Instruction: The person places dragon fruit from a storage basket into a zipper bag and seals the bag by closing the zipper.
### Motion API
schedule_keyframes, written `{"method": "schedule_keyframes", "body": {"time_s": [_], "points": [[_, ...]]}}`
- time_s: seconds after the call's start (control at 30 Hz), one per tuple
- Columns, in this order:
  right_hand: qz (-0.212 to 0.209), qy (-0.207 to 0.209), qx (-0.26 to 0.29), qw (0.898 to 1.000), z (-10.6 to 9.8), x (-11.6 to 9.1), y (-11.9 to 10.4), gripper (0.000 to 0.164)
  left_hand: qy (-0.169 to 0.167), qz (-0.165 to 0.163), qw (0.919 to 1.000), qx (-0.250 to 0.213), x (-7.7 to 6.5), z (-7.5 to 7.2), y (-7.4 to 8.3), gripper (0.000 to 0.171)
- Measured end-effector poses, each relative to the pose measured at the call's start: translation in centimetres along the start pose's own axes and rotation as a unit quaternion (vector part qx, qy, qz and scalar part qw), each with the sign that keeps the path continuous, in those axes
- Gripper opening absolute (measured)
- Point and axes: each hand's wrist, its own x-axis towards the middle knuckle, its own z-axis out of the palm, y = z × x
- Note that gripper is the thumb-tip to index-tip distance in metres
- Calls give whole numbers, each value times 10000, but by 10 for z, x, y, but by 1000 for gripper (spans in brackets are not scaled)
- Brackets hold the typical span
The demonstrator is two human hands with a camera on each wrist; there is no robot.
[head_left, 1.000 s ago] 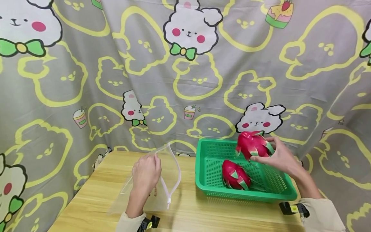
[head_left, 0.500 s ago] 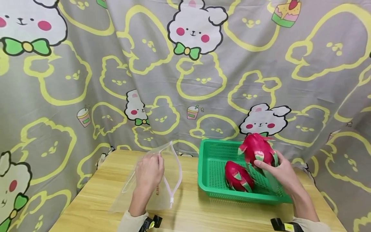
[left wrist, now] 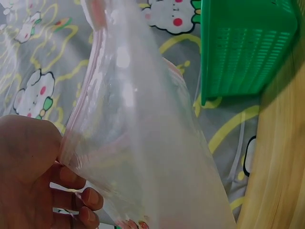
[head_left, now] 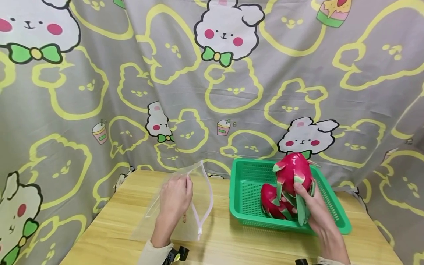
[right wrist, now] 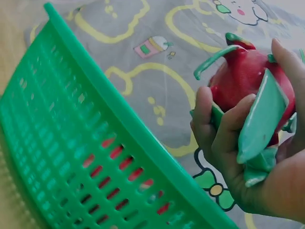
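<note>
My right hand (head_left: 316,209) grips a red dragon fruit (head_left: 294,172) with green scales, holding it above the green basket (head_left: 236,191). In the right wrist view, fingers and thumb wrap around the held dragon fruit (right wrist: 243,78). Another dragon fruit (head_left: 273,202) lies in the basket, partly hidden behind the held one. On the left, my left hand (head_left: 175,198) pinches the upper edge of a clear zip bag (head_left: 198,198), whose mouth gapes toward the basket. The left wrist view shows the bag (left wrist: 143,143) hanging from the thumb and fingers, with a little red print low down.
The wooden table (head_left: 112,228) carries the basket at its right side. A grey curtain (head_left: 185,48) with rabbit and yellow outline prints hangs close behind the table and along both sides. The basket's slotted wall (right wrist: 71,129) stands beside my right hand.
My right hand has turned the dragon fruit more upright and brought it lower and nearer to me, over the basket's front. The left hand keeps its hold on the bag.
</note>
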Motion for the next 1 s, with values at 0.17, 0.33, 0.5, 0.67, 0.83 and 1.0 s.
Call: {"method": "schedule_keyframes", "body": {"time_s": [0.17, 0.33, 0.5, 0.67, 0.83, 1.0], "points": [[-133, -329, 586, 9977, -2, -4, 5, 51, 43, 10, 10000, -41, 0, 1, 1, 44], [-310, -852, 1009, 9908, -1, -4, 7, 43, 23, -6, 10000, -46, -1, -1, -1, 43], [-294, -1092, 1477, 9825, -1, -5, 10, 44, 5, 0, 10000, -71, -2, -2, -2, 43], [-383, -1764, 2351, 9551, -5, -5, 14, 39, -28, 129, 9998, -117, -1, -2, -1, 43], [-480, -1880, 2366, 9520, -5, -4, 15, 41, -36, 168, 9997, -168, 0, -2, 1, 44], [-261, -1266, 1835, 9745, -3, -5, 13, 48, -51, 105, 9998, -164, 0, -1, 1, 44]]}}
